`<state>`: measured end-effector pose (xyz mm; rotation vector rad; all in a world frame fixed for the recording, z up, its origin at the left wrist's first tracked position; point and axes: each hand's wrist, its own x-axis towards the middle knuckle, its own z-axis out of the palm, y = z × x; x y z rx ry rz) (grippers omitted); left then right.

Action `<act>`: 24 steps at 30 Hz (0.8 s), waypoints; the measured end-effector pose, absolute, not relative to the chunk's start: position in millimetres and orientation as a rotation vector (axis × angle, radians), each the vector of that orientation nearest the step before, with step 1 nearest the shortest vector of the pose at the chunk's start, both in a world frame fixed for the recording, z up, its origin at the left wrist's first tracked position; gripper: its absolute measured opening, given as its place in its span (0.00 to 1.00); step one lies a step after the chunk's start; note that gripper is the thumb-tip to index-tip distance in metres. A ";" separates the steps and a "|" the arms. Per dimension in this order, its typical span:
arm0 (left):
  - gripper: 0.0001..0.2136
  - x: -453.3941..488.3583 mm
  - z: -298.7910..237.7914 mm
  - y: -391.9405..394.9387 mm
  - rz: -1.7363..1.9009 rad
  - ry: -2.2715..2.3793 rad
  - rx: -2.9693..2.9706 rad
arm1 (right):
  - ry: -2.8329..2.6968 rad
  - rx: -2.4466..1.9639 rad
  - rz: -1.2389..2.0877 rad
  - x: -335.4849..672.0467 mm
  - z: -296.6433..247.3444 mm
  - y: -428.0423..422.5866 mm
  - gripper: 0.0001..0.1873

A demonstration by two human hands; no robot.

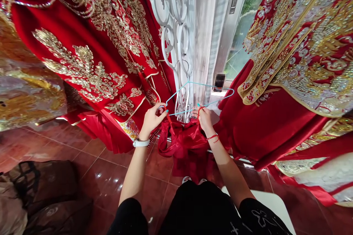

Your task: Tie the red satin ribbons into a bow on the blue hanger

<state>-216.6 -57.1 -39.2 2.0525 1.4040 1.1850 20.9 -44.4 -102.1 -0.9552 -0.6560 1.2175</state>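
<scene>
Before me a light blue wire hanger (211,85) is tilted, its hook up near the white scrollwork. My left hand (154,117) is closed at the hanger's left end, pinching a thin red strap there. Around the other red strap, close to the hanger's lower bar, the fingers of my right hand (203,118) are closed. From these straps hangs a red satin garment (187,137), its lower part drooping toward the floor. Whether the right strap loops over the bar is hard to make out.
Red gowns with gold beading (82,66) hang close on the left, and a beaded red and gold costume (298,44) hangs on the right. White metal scrollwork (176,36) stands ahead beside a window (242,25). Dark bags (46,187) lie on the tiled floor (107,180).
</scene>
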 end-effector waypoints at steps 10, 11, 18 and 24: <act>0.16 -224.9 -44.8 -46.4 1.252 1.444 1.918 | -0.862 -1.182 1.325 122.1 -88.8 -46.5 0.06; 0.16 -227.7 -44.9 -43.3 1.250 1.415 1.908 | -0.854 -1.212 1.285 138.7 -89.2 -48.4 0.06; 0.19 -238.8 -37.3 -26.2 1.158 1.171 1.843 | -0.913 -1.260 1.144 222.5 -72.0 -58.8 0.06; 0.23 -245.1 -29.6 -20.5 1.122 1.129 1.839 | -1.062 -1.161 1.094 223.8 -36.2 -53.4 0.09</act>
